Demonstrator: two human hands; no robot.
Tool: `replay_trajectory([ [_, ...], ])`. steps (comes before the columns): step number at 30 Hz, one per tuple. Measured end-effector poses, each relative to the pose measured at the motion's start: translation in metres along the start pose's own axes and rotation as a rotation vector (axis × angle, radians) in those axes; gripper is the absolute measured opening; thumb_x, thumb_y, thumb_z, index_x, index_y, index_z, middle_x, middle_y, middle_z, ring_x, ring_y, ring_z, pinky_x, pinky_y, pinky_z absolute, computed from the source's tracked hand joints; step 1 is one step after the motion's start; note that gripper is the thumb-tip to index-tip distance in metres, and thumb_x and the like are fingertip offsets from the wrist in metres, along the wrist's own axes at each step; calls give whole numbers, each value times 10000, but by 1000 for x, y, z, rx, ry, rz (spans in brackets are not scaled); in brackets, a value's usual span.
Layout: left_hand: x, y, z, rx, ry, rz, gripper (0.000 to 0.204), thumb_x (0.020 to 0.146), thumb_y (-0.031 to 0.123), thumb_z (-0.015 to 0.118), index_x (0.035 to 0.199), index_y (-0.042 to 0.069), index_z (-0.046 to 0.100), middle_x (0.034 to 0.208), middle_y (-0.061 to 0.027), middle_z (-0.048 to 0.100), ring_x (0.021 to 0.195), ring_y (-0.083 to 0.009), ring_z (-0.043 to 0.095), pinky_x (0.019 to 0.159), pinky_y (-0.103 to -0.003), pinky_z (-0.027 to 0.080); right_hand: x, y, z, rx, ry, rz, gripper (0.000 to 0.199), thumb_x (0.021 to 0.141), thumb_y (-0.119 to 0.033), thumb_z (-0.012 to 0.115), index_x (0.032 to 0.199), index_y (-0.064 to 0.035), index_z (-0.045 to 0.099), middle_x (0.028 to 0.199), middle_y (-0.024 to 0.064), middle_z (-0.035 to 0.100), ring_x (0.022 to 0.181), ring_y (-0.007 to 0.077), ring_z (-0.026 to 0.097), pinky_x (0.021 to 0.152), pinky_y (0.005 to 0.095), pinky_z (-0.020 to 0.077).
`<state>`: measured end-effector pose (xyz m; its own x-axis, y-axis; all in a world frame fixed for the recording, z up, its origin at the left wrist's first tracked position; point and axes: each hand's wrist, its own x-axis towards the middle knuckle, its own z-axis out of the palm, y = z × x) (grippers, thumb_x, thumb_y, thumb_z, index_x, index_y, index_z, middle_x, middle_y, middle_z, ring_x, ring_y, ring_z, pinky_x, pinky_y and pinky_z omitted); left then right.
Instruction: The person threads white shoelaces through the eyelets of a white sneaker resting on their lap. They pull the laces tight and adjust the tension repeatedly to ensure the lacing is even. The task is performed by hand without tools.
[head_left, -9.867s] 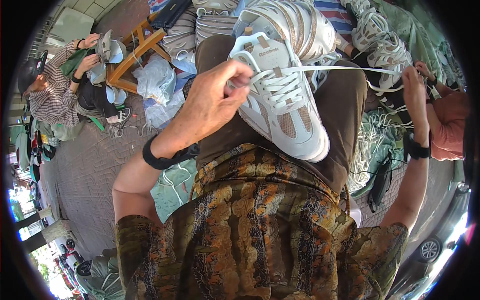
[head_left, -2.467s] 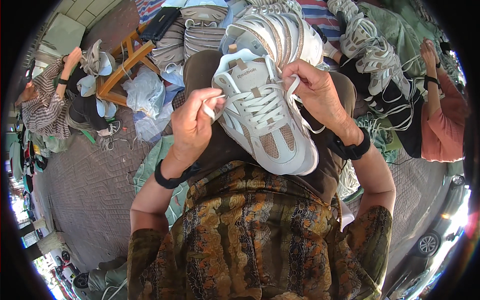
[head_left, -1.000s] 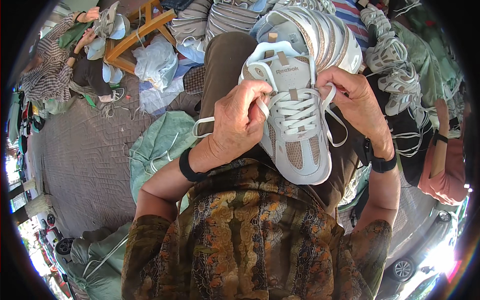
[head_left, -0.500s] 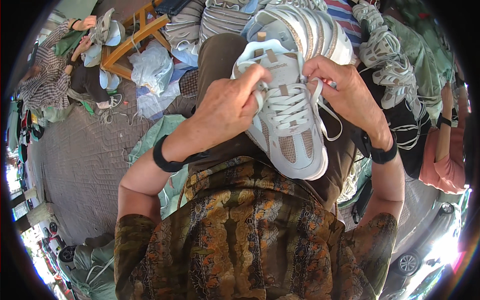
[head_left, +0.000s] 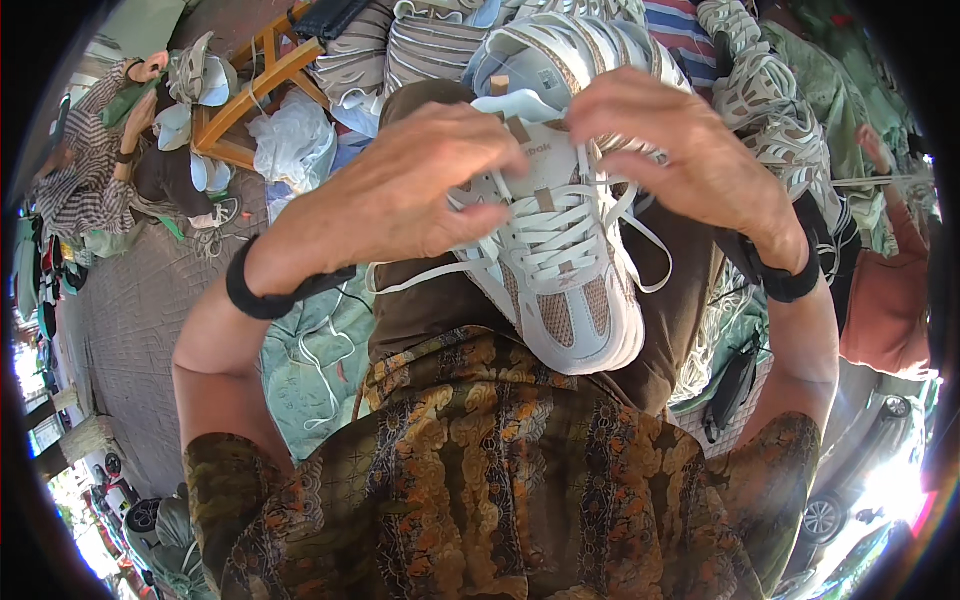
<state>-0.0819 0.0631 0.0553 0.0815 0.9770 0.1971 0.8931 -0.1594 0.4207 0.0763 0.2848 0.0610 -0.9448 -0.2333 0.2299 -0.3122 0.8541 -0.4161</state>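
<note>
A white and beige sneaker (head_left: 585, 335) rests on my lap with its toe pointing toward me. Its flat white laces (head_left: 553, 245) cross over the tongue, and loose ends hang out on both sides. Over the left side of the shoe's opening is my left hand (head_left: 425, 175), thumb and fingers apart. My right hand (head_left: 685, 150) hovers at the right side of the collar, slightly blurred, its thumb spread away from the fingers. Neither hand visibly grips a lace. Parts of the upper eyelets are hidden behind the fingers.
More sneakers (head_left: 570, 50) lie just beyond, with further ones (head_left: 775, 110) heaped at the right. At the left are a wooden stool (head_left: 262, 85), a clear plastic bag (head_left: 292, 140) and a person (head_left: 95, 175) with shoes. Bundled white laces (head_left: 705, 350) and green sacking (head_left: 315, 345) flank my legs.
Both hands have opened and lifted off the laces, the left shifting leftward. A loose lace end now trails out on the left. The sneaker has moved slightly left and toward me.
</note>
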Motion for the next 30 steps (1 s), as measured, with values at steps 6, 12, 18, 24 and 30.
replay_trajectory([
  [6, 14, -14, -7, -129, -296, 37, 283, 726, 184, 724, 884, 44, 535, 851, -88, 496, 886, -290, 500, 772, -418, 427, 22, 8, -18, -11, -403, -47, 358, 739, -87, 718, 1087, -76, 633, 1102, 103, 599, 1082, 314, 553, 963, 424, 435],
  [12, 16, -20, -4, -122, -314, 161, 325, 743, 248, 744, 857, 44, 518, 791, -60, 454, 801, -264, 502, 690, -416, 416, 21, 13, -8, -93, -282, -314, 359, 601, -84, 783, 921, -23, 633, 1004, 62, 543, 1048, 272, 509, 889, 388, 448],
  [18, 17, -14, -2, -109, -311, 144, 240, 753, 193, 746, 832, 33, 584, 785, -53, 472, 799, -244, 525, 686, -390, 435, 19, 21, -12, -219, -401, -382, 323, 794, -94, 677, 1108, -54, 616, 1198, 115, 601, 1173, 292, 540, 1010, 423, 424],
  [24, 23, -10, -2, -180, -415, 9, 180, 777, 137, 729, 821, 26, 596, 804, -64, 519, 837, -262, 545, 725, -403, 435, 24, 27, -2, -174, -299, -520, 159, 738, -139, 648, 809, -20, 570, 929, 86, 514, 1005, 263, 520, 891, 359, 458],
  [30, 36, -8, -10, -225, -564, -52, 165, 838, 157, 657, 863, 10, 585, 839, -112, 547, 880, -318, 558, 763, -431, 432, 17, 26, -14, -7, -230, -510, 198, 850, -88, 579, 1042, -69, 624, 1119, 109, 619, 1087, 291, 580, 934, 413, 468],
])
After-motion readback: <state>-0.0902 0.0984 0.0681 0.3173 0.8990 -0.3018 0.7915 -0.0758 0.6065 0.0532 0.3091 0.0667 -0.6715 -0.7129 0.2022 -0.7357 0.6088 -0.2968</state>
